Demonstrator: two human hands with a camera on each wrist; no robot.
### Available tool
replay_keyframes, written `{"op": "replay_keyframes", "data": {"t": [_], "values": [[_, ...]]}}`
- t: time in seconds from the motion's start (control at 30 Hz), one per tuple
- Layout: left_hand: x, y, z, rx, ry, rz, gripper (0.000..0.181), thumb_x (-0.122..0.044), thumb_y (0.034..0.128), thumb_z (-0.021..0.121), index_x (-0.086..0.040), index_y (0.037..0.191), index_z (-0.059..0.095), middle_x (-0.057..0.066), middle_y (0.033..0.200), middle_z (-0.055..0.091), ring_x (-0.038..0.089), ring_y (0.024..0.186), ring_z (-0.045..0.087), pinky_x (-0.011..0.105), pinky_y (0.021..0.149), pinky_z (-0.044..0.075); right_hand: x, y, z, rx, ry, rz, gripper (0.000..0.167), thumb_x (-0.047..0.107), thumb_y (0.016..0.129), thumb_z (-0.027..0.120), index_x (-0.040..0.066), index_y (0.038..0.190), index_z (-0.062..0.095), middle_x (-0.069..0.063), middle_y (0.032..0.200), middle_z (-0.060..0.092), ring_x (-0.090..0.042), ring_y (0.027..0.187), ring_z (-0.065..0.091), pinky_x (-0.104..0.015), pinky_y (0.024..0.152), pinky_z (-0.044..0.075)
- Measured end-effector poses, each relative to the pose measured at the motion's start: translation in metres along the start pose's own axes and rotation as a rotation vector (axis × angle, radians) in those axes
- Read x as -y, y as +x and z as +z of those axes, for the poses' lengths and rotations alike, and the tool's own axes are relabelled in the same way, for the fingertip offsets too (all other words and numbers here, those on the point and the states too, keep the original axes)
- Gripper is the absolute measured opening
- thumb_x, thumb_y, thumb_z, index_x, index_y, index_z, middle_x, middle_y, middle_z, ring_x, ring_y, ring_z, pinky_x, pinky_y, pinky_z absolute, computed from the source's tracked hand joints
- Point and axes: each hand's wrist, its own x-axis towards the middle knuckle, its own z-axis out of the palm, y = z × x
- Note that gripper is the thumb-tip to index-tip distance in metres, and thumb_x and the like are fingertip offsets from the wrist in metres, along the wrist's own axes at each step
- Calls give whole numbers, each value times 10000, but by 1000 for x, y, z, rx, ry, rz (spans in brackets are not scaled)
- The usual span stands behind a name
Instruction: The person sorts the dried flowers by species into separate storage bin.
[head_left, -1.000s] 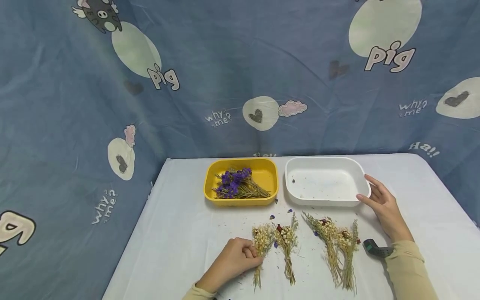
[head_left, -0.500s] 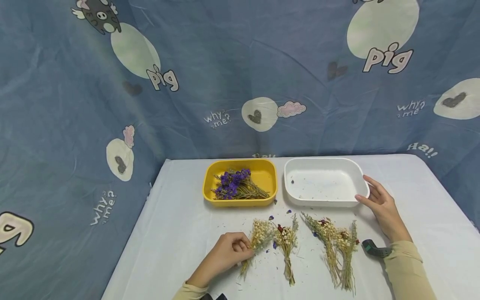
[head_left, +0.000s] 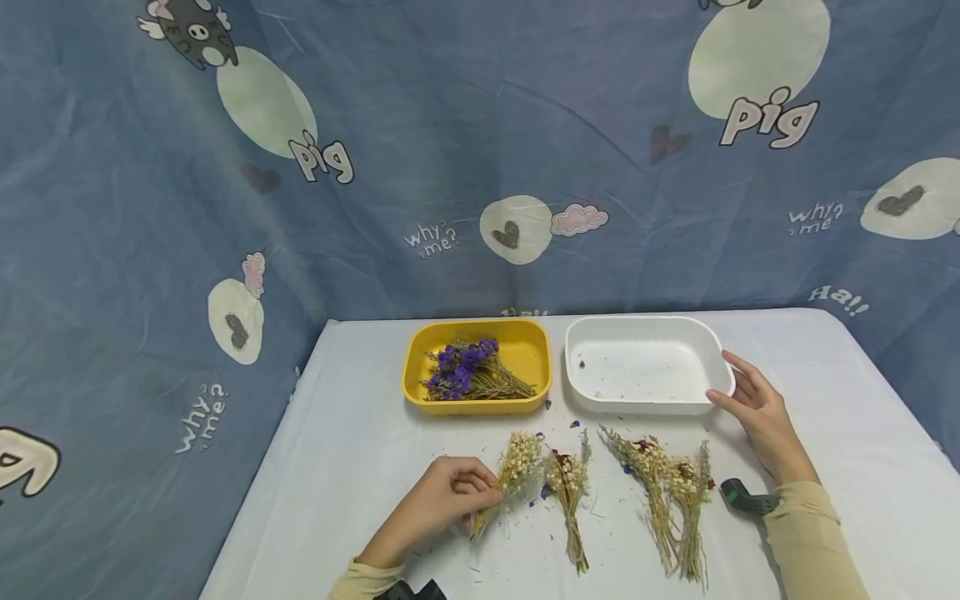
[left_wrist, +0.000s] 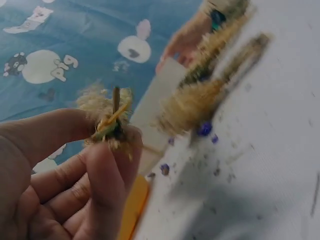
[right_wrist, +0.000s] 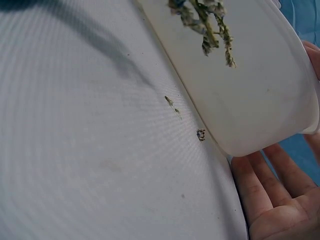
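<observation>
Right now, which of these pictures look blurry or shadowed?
Head view: mostly sharp, soft shadow beside the right sleeve; left wrist view: bunches past the left hand blurred, dim shadow on the table; right wrist view: dark shadow streak at upper left, faint ripples across the table.

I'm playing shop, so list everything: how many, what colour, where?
Table: one, white, lower middle.
Cloth: count unclear, blue, behind and left.
Yellow tray: one, yellow, back, left of centre.
White tray: one, white, right of it.
Purple flowers: one pile, purple, in the yellow tray.
Dried bunches: four, mostly cream and green, one held, three on table.
Fallen bits: many, purple and brown, scattered on table.
Wrist devices: two, black, one per wrist.
Sleeves: two, beige, on arms.
Left hand: one, pinching a bunch.
Right hand: one, gripping white tray.
</observation>
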Motion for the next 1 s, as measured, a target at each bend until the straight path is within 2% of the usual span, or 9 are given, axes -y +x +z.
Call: {"op": "replay_keyframes", "data": {"t": [0.07,0.13,0.47,0.63,0.73,0.83,1.0], "values": [[-3,1,-1,13,-63,12,257,-196,939,775,13,1079,721,-24,850,740,68,558,609,241,536,586,0,0,0,-4,-5,-3,788,149,998,699,284,1647,273,-108,1721,245,8,1433,450,1,984,454],[-6,2,-2,15,-89,24,279,-185,936,777,32,1098,709,-25,861,738,66,576,619,232,551,589,1,1,0,-10,-17,-7,786,148,998,699,281,1647,275,-107,1718,253,16,1424,455,2,983,454],[-17,13,-3,13,-39,57,291,-135,937,762,59,1141,684,-18,875,729,82,645,649,269,602,616,2,0,1,-14,-23,9,791,172,997,705,284,1648,271,-143,1709,261,114,1278,480,6,957,461],[-20,20,-5,-29,15,60,279,-156,924,784,17,1127,702,57,874,750,129,644,665,307,611,632,1,-1,1,-12,-41,20,799,177,997,706,288,1651,261,-174,1710,241,32,1373,472,2,965,461],[-23,27,-7,-53,70,86,263,-157,922,789,0,1118,711,121,874,758,155,634,677,372,610,644,1,-1,1,-9,-59,23,800,184,999,703,289,1653,254,-184,1709,239,-40,1437,455,-2,975,459],[-29,35,-11,-71,116,122,268,-151,924,786,-1,1134,714,146,885,756,161,653,685,412,617,648,0,-1,1,-7,-56,19,799,184,1000,702,289,1653,253,-181,1707,244,-36,1434,454,-2,974,458],[-41,50,-19,-107,183,160,233,-132,925,782,-13,1116,720,134,898,758,143,693,695,371,634,650,0,1,0,-20,-57,13,802,172,992,711,287,1650,266,-172,1703,264,-5,1407,463,-8,987,456]]}}
